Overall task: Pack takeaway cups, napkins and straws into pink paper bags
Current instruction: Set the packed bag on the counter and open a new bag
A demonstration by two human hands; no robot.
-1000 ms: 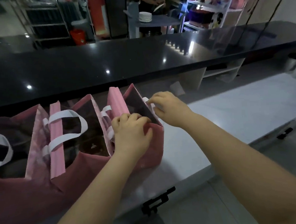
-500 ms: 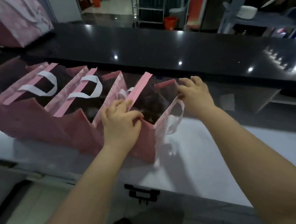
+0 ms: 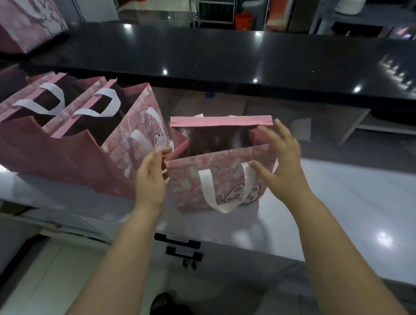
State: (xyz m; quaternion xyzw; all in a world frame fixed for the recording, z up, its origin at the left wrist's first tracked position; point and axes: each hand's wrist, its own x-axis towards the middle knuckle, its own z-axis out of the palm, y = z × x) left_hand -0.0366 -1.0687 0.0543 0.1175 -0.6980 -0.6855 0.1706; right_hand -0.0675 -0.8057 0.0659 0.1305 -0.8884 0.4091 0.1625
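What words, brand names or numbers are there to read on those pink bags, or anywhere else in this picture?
No readable text anywhere in this view.
Nearest pink bag: only a drawn cartoon face, no letters.
Neighbouring bag in the row: the same kind of drawing, no words.
Large pink bag on the black counter: a line drawing, too blurred to tell whether it includes lettering.
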